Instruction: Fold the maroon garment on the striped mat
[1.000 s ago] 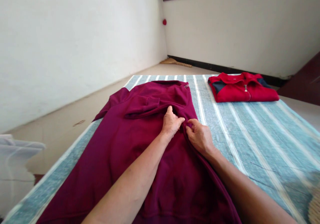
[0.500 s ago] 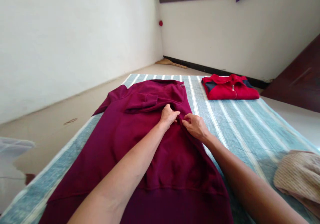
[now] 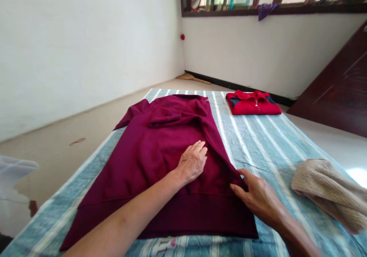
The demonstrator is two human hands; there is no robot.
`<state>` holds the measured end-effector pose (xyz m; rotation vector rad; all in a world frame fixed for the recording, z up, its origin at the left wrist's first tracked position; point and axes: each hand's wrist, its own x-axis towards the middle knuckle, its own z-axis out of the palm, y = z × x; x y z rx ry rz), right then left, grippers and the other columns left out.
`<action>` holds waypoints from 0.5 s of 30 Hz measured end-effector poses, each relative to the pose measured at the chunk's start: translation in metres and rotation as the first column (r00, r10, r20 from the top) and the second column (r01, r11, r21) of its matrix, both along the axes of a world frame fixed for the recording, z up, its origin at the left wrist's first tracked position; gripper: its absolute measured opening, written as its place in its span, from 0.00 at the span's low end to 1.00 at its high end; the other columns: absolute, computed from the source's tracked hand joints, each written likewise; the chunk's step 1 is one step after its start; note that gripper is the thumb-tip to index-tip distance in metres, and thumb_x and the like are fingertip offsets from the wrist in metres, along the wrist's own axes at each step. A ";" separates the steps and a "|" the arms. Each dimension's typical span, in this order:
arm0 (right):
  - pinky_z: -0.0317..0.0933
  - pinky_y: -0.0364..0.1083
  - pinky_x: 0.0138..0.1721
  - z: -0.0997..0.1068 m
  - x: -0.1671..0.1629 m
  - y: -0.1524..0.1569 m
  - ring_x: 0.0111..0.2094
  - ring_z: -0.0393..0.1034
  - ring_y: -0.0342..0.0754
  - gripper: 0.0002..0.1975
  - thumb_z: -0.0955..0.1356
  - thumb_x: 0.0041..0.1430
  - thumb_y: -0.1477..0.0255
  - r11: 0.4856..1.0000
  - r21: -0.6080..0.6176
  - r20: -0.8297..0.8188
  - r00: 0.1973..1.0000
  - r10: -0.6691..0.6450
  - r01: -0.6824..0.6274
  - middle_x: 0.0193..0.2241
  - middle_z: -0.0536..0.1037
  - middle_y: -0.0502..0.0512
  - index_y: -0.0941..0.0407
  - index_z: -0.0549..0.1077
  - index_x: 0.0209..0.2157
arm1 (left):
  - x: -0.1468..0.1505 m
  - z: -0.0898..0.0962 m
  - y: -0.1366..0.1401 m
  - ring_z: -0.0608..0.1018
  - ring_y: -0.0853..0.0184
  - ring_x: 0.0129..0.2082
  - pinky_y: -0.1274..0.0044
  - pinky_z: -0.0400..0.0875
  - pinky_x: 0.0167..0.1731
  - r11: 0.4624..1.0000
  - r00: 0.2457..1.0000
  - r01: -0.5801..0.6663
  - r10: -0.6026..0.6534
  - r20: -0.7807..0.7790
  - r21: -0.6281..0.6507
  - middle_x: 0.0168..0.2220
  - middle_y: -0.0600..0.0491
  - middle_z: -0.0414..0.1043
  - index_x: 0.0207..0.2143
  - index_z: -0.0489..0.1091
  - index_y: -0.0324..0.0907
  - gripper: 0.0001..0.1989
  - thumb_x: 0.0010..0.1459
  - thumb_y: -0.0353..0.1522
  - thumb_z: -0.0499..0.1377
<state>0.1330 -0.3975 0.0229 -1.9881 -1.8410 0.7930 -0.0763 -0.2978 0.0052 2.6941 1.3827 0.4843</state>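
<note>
sweater (image 3: 160,154) – maroon | sheet (image 3: 269,142) – teal, white-striped | jacket (image 3: 254,103) – red, navy

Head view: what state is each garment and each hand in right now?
Maroon sweatshirt: spread flat on the striped sheet, a sleeve folded across the chest, right side folded in.
Red jacket: folded, zipped, at the far end.
Beige knit: crumpled, unfolded, at the right.
Left hand: open, palm down on the sweatshirt.
Right hand: open, fingers at the sweatshirt's folded right edge.
</note>
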 end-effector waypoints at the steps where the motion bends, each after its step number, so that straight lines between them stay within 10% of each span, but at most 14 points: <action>1: 0.49 0.44 0.24 0.000 -0.001 -0.003 0.24 0.67 0.49 0.14 0.65 0.55 0.63 1.000 0.014 -0.020 1.000 -0.019 0.019 0.22 0.74 0.49 0.53 0.70 0.43 | 0.001 -0.003 -0.005 0.62 0.56 0.60 0.64 0.57 0.59 1.000 0.999 0.002 -0.002 -0.034 -0.001 0.59 0.40 0.61 0.49 0.67 0.37 0.15 0.60 0.30 0.52; 15: 0.47 0.45 0.27 0.046 -0.067 0.000 0.30 0.73 0.53 0.12 0.62 0.58 0.72 0.987 0.161 0.250 0.968 -0.014 -0.027 0.27 0.78 0.56 0.55 0.71 0.44 | 0.013 0.001 -0.030 0.57 0.57 0.63 0.64 0.51 0.60 0.982 0.993 0.059 -0.076 -0.091 -0.178 0.63 0.41 0.55 0.62 0.53 0.39 0.26 0.61 0.30 0.48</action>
